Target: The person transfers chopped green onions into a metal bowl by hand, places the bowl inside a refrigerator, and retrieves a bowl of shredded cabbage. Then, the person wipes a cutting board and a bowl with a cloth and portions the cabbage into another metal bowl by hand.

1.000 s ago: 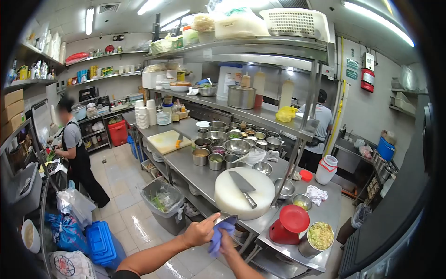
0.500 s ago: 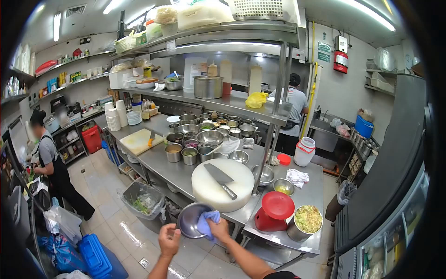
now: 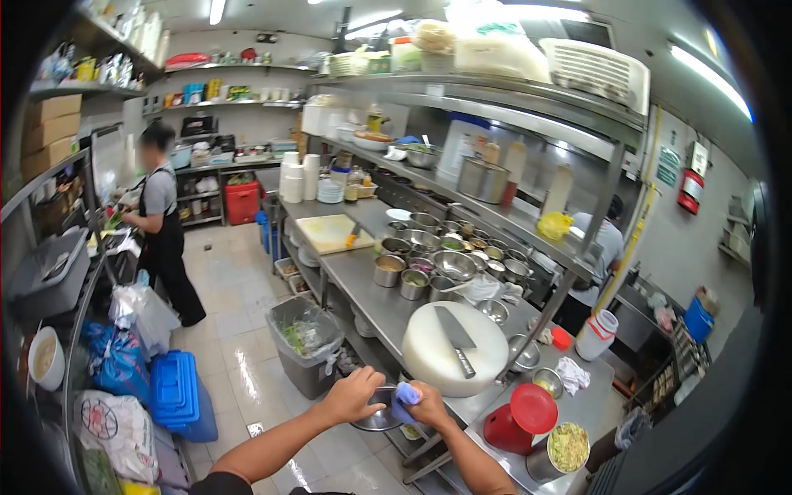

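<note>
Right hand (image 3: pixel 427 404) with purple cloth (image 3: pixel 406 396) — bowl (image 3: pixel 379 415) round, shiny, metallic.

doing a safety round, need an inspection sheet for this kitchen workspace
surface: steel counter crowded with metal pots and bowls; cleaver lies uncovered on the round chopping block
job's things: metal bowl held off the counter, purple cloth at it
clutter: crumpled white cloth on the counter; blue lidded box and bags on the floor at left
grips: left hand on the bowl's rim side, right hand on the cloth
cables: nothing seen
surroundings: lined waste bin beside the counter; one person at left, another beyond the counter; fire extinguisher on the wall
</note>
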Demonstrator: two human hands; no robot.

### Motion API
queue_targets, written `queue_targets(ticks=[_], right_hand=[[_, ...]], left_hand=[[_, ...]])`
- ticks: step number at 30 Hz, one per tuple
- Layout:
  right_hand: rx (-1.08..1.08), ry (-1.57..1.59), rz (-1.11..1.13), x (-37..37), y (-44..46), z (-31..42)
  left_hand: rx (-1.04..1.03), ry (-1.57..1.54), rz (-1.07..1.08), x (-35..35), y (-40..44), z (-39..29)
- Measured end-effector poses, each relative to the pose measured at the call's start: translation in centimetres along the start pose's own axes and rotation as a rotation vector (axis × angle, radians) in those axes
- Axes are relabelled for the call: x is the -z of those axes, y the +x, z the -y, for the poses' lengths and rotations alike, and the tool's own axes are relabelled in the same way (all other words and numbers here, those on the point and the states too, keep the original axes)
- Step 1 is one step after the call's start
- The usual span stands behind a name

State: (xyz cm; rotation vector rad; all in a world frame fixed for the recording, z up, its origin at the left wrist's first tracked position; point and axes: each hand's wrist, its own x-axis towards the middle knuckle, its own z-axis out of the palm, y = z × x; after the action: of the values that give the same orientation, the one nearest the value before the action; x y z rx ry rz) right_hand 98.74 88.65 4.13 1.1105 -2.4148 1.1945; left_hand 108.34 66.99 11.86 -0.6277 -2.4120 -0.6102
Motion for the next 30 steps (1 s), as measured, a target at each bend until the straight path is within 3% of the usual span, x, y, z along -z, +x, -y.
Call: queue_targets(ticks=[2, 4, 6, 8, 10, 11, 12, 14, 16, 17, 19, 20, 22, 24, 26, 28, 29, 30], right_hand=[[0.044, 0.005, 0.061, -0.4, 0.4, 1.0], [0.097, -0.003, 0.138, -1.3, 0.8, 0.5], [0.127, 0.059, 0.148, -2.2, 1.1, -0.3], [0.034, 0.251, -0.021, -3.0, 1.7, -0.2], [-0.243, 0.522, -0.144, -4.5, 1.4, -0.5], [-0.504, 0.72, -0.196, -6.0, 0.8, -1.6], [-0.541, 0.834, -0.24, -9.0, 0.0, -3.2], [-0.836, 1.177, -0.264, -14.2, -2.1, -3.0], [-0.847, 1.655, -0.242, -17.8, -3.6, 0.6], [-0.88, 1.65, -0.248, -18.5, -4.2, 1.6], [-1.174, 1.566, 0.167, -19.7, -6.0, 2.8], [-1.208, 1.556, 0.189, -19.7, -7.2, 1.9], [-0.766, 0.195, 0.195, -18.6, -8.1, -0.6], [-0.636, 0.196, -0.156, -14.5, -6.2, 3.7], [-0.59, 0.148, -0.151, -14.2, -5.1, 3.1], [-0.409, 0.065, -0.212, -16.1, -5.0, 1.6], [-0.404, 0.221, -0.245, -16.5, -4.3, 3.0], [-0.383, 0.178, -0.352, -17.2, -3.7, 4.7]], left_hand=[[0.032, 0.012, 0.027, -0.8, -0.7, 1.7], [0.125, -0.046, 0.457, -1.2, -0.9, 3.0], [0.126, -0.068, 0.428, -1.0, -1.5, 2.7], [0.134, -0.195, 0.286, -1.0, -2.0, 2.4], [0.167, -0.247, 0.179, -1.5, -2.2, 2.5], [0.223, -0.241, 0.026, -1.3, -2.0, 2.2], [0.28, -0.236, -0.123, -1.3, -1.9, 1.8], [0.293, -0.213, -0.152, -2.5, -2.6, 1.7], [0.262, -0.133, -0.284, -4.6, -3.9, 2.5], [0.227, -0.081, -0.313, -5.4, -4.7, 3.1], [0.252, -0.017, -0.21, -6.6, -7.2, 4.6], [0.293, 0.022, -0.173, -6.8, -8.1, 5.3], [0.452, 0.054, -0.147, -7.0, -10.1, 6.9], [0.568, -0.078, -0.265, -6.7, -11.4, 8.0], [0.698, -0.22, -0.088, -5.7, -11.7, 8.1], [0.607, -0.398, -0.032, -5.2, -11.7, 6.6], [0.564, -0.433, -0.002, -6.0, -11.8, 6.2], [0.599, -0.422, 0.033, -6.8, -12.0, 5.7]])
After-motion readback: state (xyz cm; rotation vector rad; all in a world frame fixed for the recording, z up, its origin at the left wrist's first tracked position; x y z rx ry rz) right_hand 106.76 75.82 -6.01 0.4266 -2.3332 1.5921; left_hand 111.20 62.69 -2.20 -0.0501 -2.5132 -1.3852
